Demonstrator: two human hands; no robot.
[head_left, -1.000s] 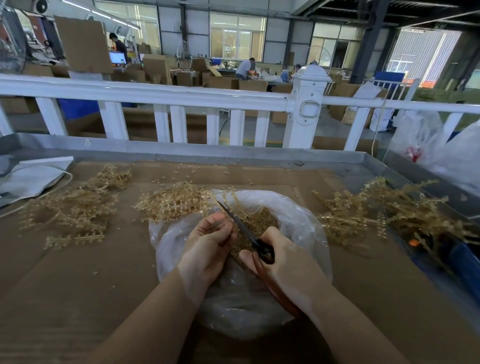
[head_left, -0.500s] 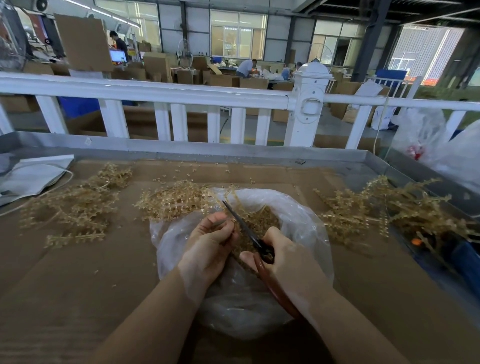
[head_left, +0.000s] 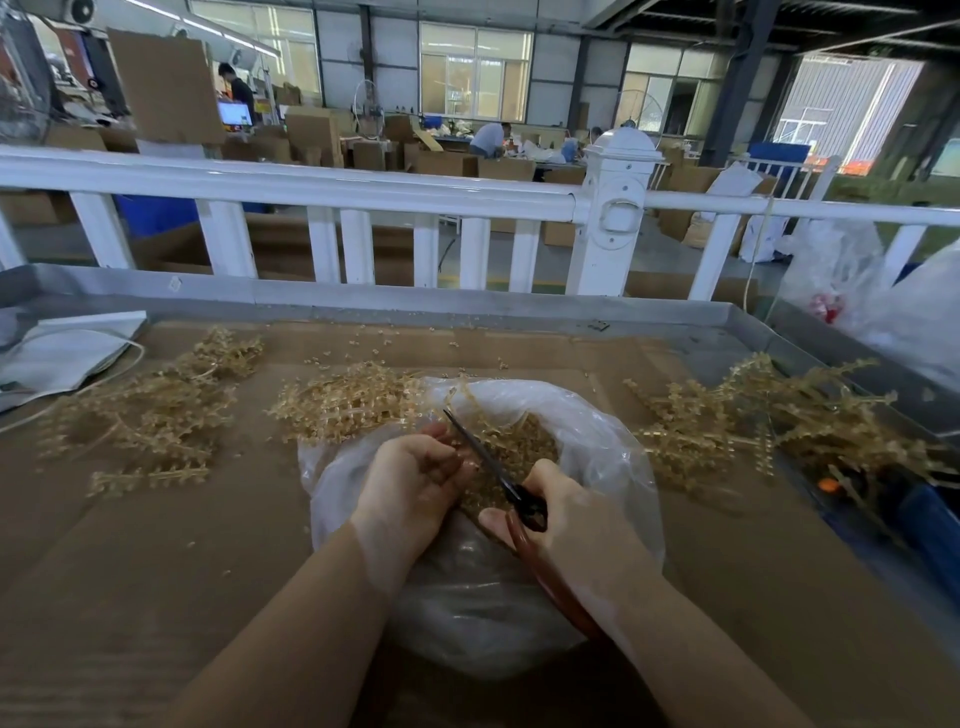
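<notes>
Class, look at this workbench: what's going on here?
A person works with scissors over a clear plastic bag. The right hand grips the scissors, blades pointing away; the left hand curls beside the blades, its contents hidden. Small tan plastic bits fill the bag's mouth, and piles of tan plastic sprigs lie on the cardboard around it.

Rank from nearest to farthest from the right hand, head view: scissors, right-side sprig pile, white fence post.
1. scissors, in the right hand's grip.
2. sprig pile, off to its right.
3. white fence post, far behind, upper middle.
</notes>
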